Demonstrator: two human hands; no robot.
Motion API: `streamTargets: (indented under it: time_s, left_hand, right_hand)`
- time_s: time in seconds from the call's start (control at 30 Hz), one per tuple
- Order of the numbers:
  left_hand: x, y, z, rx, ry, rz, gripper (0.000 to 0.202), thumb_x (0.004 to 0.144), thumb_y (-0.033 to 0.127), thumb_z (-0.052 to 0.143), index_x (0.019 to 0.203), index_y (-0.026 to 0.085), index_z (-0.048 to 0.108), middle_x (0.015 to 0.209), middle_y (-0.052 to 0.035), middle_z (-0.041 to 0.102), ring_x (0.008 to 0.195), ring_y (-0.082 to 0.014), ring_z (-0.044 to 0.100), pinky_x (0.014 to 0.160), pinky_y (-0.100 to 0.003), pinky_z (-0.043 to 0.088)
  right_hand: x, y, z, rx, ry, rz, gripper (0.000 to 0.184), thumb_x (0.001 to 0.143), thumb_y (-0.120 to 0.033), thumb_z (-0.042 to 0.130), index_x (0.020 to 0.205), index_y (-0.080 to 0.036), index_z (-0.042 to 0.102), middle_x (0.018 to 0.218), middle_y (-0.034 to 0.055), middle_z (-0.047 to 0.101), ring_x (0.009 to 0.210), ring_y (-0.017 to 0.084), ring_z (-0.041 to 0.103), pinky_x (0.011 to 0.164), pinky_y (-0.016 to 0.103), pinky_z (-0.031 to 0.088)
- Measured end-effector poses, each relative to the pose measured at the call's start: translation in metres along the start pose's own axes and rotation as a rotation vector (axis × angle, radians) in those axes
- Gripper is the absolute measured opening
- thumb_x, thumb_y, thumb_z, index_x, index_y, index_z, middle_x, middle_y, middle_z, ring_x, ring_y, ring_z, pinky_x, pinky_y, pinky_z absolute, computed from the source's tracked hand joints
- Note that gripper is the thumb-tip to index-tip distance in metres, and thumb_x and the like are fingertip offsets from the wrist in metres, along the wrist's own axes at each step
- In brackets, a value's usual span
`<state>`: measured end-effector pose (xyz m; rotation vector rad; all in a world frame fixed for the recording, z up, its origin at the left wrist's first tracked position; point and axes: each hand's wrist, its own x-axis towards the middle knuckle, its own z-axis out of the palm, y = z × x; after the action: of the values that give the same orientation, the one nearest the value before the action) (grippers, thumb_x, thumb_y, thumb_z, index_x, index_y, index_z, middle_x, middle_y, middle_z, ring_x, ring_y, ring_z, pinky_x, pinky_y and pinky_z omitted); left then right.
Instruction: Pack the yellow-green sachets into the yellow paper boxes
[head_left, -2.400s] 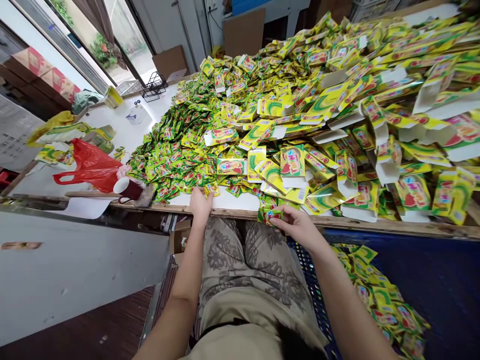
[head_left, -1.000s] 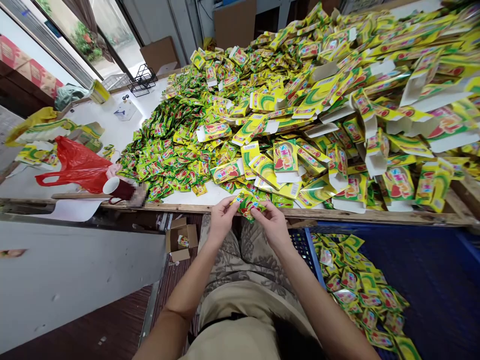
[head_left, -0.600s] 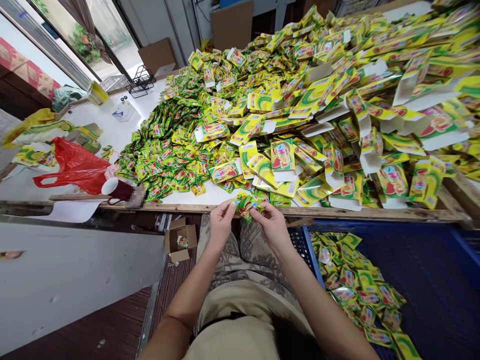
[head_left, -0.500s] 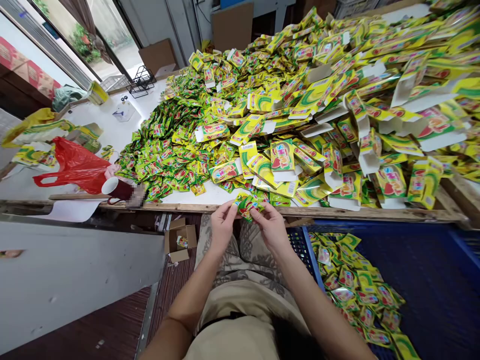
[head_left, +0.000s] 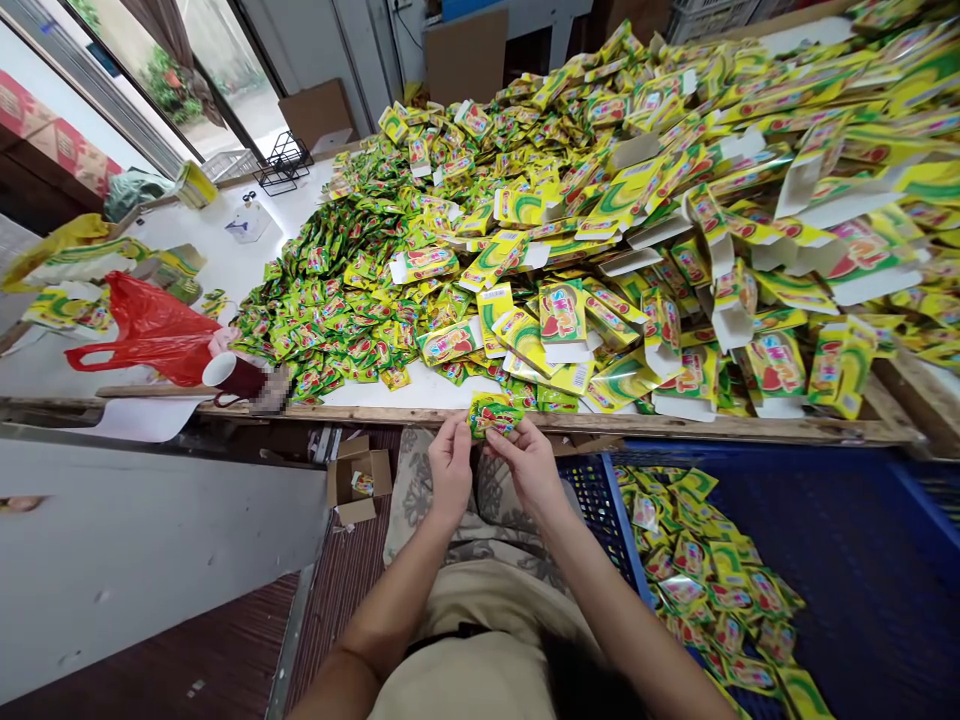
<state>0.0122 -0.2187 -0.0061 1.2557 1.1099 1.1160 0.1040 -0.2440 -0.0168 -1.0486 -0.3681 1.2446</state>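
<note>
My left hand [head_left: 450, 468] and my right hand [head_left: 527, 463] meet just below the table's front edge [head_left: 375, 414], both pinching a small bunch of green-and-yellow sachets [head_left: 493, 414]. A large heap of the same sachets [head_left: 337, 310] covers the table's left middle. Flat yellow cartons [head_left: 675, 230] are piled over the middle and right.
A blue crate [head_left: 862, 560] to my right holds several sachets. A maroon mug [head_left: 238, 378] and a red plastic bag [head_left: 150, 330] lie at the table's left. A small open cardboard box [head_left: 356, 485] sits on the floor below. A black wire rack [head_left: 281, 165] stands at the back.
My left hand left the sachet heap and joined my right hand. Both now hold the sachet bunch, a little lower and closer to me.
</note>
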Motion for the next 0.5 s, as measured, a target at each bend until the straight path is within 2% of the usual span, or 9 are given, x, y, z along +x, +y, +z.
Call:
streamTargets:
  time_s: [0.1,0.17,0.23,0.3,0.37,0.43,0.5]
  left_hand:
    - [0.002,0.002,0.000,0.017,-0.043,0.014,0.031,0.077,0.038,0.066,0.099,0.017,0.062,0.095,-0.0054,0.068,0.085,-0.0160,0.064,0.077,-0.027,0.053]
    - [0.006,0.003,-0.003,0.060,-0.034,0.032,0.029,0.075,0.035,0.068,0.097,0.016,0.061,0.093,-0.0047,0.068,0.083,-0.0155,0.064,0.077,-0.027,0.052]
    - [0.011,0.004,-0.008,0.155,-0.029,0.070,0.025,0.077,0.032,0.065,0.096,0.016,0.062,0.091,-0.0042,0.068,0.083,-0.0153,0.063,0.078,-0.028,0.051]
    - [0.015,0.007,-0.013,0.288,-0.104,0.127,0.021,0.079,0.029,0.062,0.096,0.017,0.063,0.090,-0.0039,0.067,0.082,-0.0153,0.062,0.079,-0.028,0.050]
    - [0.017,0.011,-0.016,0.389,-0.285,0.198,0.018,0.081,0.025,0.059,0.097,0.018,0.064,0.092,-0.0048,0.067,0.086,-0.0166,0.061,0.081,-0.029,0.049]
    - [0.018,0.016,-0.017,0.415,-0.458,0.232,0.020,0.082,0.022,0.056,0.101,0.019,0.063,0.098,-0.0065,0.066,0.091,-0.0180,0.061,0.085,-0.031,0.048]
    - [0.022,0.022,-0.018,0.375,-0.542,0.208,0.029,0.082,0.023,0.056,0.111,0.019,0.058,0.104,-0.0087,0.064,0.092,-0.0181,0.062,0.084,-0.032,0.050]
  right_hand:
    - [0.002,0.005,-0.007,-0.110,-0.048,-0.029,0.034,0.064,-0.041,0.076,0.086,-0.022,0.059,0.085,0.0036,0.069,0.070,0.017,0.062,0.062,0.030,0.051]
    - [0.002,0.003,-0.015,-0.292,-0.070,-0.081,0.038,0.067,-0.045,0.073,0.092,-0.021,0.057,0.087,0.0055,0.068,0.072,0.019,0.063,0.066,0.034,0.052]
    - [0.002,-0.006,-0.023,-0.560,-0.031,-0.217,0.048,0.069,-0.045,0.072,0.106,-0.020,0.054,0.099,0.0095,0.066,0.081,0.022,0.063,0.073,0.039,0.053]
    - [0.004,-0.022,-0.030,-0.814,-0.026,-0.401,0.064,0.070,-0.042,0.073,0.124,-0.020,0.046,0.119,0.0143,0.059,0.099,0.027,0.060,0.084,0.044,0.050]
    - [0.008,-0.039,-0.033,-0.964,-0.193,-0.523,0.069,0.074,-0.038,0.070,0.134,-0.023,0.041,0.131,0.0140,0.052,0.113,0.028,0.054,0.092,0.044,0.047]
    - [0.015,-0.053,-0.036,-1.019,-0.422,-0.532,0.056,0.078,-0.032,0.065,0.131,-0.026,0.047,0.127,0.0102,0.057,0.114,0.027,0.055,0.093,0.041,0.046]
    - [0.022,-0.061,-0.039,-1.024,-0.509,-0.486,0.040,0.080,-0.027,0.062,0.119,-0.026,0.058,0.115,0.0071,0.064,0.106,0.025,0.060,0.089,0.038,0.047]
